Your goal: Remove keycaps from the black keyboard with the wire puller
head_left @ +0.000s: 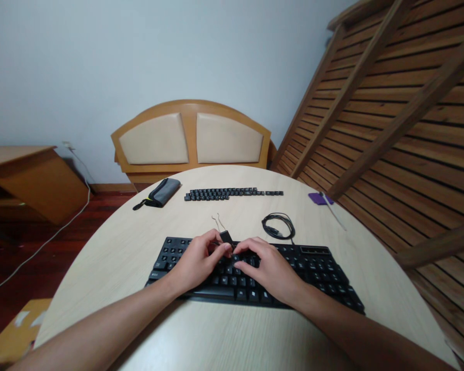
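A black keyboard [212, 292] lies in front of me, with several keycaps off at its upper left. Above its middle, my left hand [199, 257] is closed on a wire keycap puller [226, 237], whose black handle sits by the fingertips and whose two wire prongs point up and away. My right hand [268, 265] rests over the keyboard's right-centre part. Its thumb and forefinger close around a small black keycap [236, 257]; whether that cap is seated or loose is hard to see.
Detached keycaps [224, 193] stand in rows at the table's back. A grey pouch [162, 193] lies back left. The coiled USB cable [278, 226] sits behind the keyboard. On the right are a purple cloth [320, 198] and a thin brush [334, 211]. The round table [119, 242] has a curved edge.
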Available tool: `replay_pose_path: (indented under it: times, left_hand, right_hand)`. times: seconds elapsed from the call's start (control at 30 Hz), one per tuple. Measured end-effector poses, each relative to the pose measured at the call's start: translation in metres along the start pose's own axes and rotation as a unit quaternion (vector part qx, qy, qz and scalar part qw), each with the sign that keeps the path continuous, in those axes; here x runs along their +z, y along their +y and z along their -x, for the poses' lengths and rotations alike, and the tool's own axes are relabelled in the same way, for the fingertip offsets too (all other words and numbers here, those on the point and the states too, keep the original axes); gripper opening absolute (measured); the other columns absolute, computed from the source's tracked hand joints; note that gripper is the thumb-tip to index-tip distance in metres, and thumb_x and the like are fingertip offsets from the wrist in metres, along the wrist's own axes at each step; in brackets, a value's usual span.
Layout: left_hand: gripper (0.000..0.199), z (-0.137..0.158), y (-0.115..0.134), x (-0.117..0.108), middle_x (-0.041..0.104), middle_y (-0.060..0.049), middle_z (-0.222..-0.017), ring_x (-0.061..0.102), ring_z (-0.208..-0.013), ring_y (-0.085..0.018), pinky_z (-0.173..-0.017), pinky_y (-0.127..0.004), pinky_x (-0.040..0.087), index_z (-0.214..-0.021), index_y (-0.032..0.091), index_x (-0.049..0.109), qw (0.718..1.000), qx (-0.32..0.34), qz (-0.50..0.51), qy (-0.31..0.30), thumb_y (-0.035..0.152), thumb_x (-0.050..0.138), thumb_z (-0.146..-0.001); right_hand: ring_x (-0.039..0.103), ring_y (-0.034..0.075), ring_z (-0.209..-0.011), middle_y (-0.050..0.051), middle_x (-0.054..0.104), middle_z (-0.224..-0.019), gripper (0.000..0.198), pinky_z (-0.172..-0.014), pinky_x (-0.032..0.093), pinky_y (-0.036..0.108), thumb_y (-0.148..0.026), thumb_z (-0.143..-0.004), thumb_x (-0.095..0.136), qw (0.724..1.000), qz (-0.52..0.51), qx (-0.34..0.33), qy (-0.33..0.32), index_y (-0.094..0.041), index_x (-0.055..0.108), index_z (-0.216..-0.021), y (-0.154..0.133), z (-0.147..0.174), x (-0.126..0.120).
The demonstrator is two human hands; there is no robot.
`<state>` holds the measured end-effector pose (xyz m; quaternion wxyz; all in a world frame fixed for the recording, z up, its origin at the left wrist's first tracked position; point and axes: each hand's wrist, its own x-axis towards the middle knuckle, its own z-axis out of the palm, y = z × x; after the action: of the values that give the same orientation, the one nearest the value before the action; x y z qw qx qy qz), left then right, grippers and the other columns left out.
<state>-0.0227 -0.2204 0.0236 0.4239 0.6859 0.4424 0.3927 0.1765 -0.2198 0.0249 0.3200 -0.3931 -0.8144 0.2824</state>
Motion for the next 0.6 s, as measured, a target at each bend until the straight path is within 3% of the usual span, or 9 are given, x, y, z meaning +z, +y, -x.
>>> replay_pose_path:
  times: [0.17,0.33,0.6]
  left_hand:
    - [0.022,0.001,-0.001,0.001,0.066,0.000,-0.073,0.060,-0.069,-0.015,-0.064,-0.026,0.046,-0.081,0.018,0.055,1.000,-0.003,-0.017,0.006,0.037,0.056,-0.091]
    - [0.021,0.000,-0.002,-0.001,0.065,0.000,-0.075,0.059,-0.070,-0.015,-0.066,-0.027,0.044,-0.082,0.018,0.054,0.999,-0.001,-0.041,0.007,0.036,0.054,-0.092]
    - [0.017,-0.002,-0.002,-0.002,0.065,0.000,-0.080,0.059,-0.078,-0.017,-0.073,-0.031,0.044,-0.083,0.018,0.056,0.995,0.002,-0.100,0.020,0.032,0.053,-0.092]
  right_hand:
    - [0.059,0.019,-0.101,0.001,0.069,-0.098,0.013,-0.091,0.045,0.034,-0.022,-0.085,0.067,0.999,0.004,-0.031,-0.023,-0.026,0.068,-0.098,0.001,0.000,-0.001]
    - [0.057,0.019,-0.104,0.002,0.064,-0.104,0.014,-0.092,0.044,0.032,-0.022,-0.080,0.073,0.999,-0.003,-0.036,-0.016,-0.025,0.070,-0.093,-0.001,0.000,-0.002]
    - [0.063,0.017,-0.093,0.000,0.069,-0.097,0.012,-0.086,0.047,0.031,-0.022,-0.084,0.067,0.999,0.018,0.008,0.028,-0.023,0.068,-0.095,-0.002,-0.016,-0.024]
